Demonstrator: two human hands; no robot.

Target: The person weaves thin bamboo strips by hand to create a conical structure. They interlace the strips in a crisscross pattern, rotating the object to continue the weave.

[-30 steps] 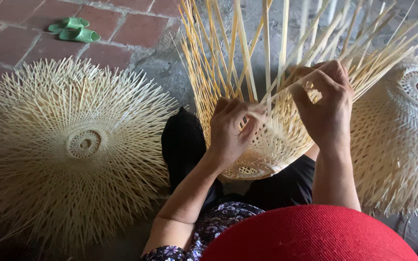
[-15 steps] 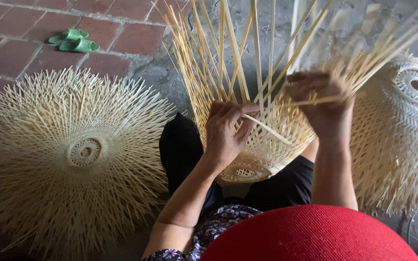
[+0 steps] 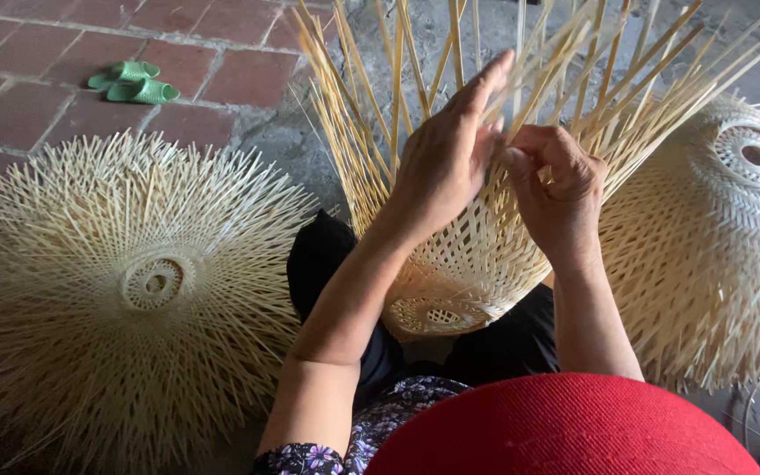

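Both hands have risen to the loose strips: left hand (image 3: 446,154) spread flat against them, right hand (image 3: 551,189) pinching one. Basket (image 3: 459,273) on the lap is woven below; upper strips (image 3: 398,79) remain loose.

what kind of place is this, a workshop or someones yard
Most likely an outdoor yard used for hand weaving: a brick floor with green sandals left on it, and woven bamboo shades around the half-woven basket being worked.
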